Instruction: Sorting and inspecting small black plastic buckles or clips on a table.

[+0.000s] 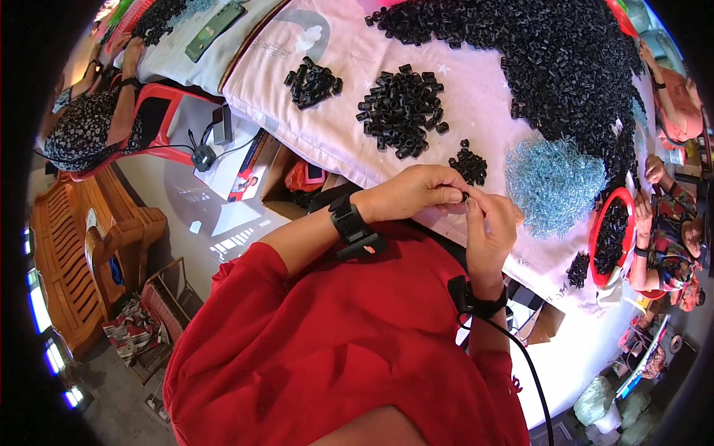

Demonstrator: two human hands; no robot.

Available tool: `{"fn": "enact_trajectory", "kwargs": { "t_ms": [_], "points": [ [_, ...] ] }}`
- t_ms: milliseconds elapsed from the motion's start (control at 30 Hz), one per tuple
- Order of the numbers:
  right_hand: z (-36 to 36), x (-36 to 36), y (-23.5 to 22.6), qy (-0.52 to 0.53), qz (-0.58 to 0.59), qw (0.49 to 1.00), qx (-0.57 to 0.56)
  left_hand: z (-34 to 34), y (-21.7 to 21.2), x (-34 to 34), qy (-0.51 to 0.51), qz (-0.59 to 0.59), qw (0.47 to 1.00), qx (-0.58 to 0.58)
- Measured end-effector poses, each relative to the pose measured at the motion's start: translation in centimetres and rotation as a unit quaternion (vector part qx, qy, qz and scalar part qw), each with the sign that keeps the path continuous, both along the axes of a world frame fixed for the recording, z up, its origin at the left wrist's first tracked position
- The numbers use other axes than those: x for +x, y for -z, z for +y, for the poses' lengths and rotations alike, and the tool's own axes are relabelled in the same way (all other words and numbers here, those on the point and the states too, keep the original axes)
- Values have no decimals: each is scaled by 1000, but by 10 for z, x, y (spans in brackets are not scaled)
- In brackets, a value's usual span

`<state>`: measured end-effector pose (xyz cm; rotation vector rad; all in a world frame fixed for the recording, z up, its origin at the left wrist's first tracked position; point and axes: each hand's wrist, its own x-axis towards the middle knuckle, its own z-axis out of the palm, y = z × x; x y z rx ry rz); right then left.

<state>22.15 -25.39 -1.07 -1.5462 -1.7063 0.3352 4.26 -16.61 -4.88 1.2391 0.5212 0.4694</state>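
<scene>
Got a tiny black ring (465, 196) pinched between my left hand (413, 192) and right hand (487, 227) fingertips, small black pile (469, 164) just beyond.

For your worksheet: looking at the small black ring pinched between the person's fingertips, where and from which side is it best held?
The small black ring is probably best pinched across its outer curved wall, between thumb and forefinger. Left hand and right hand meet it from opposite sides; it is tiny and short, so only fingertips fit.
</scene>
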Motion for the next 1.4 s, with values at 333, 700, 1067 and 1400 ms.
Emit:
{"fn": "enact_trajectory", "kwargs": {
  "t_ms": [333, 700, 1067, 1400],
  "points": [
    [8, 14, 16, 136, 107, 982, -78, 2, 0, 0, 1, -23, 1000, 6],
    [14, 3, 37, 160, -278, 947, 4, 1, 3, -2, 12, -20, 997, 68],
    [19, 2, 37, 170, -286, 943, 5, -1, 3, -1, 2, -30, 998, 61],
    [1, 11, 21, 172, -174, 969, -28, -10, -11, -9, 1, -45, 999, -3]
  ]
}}
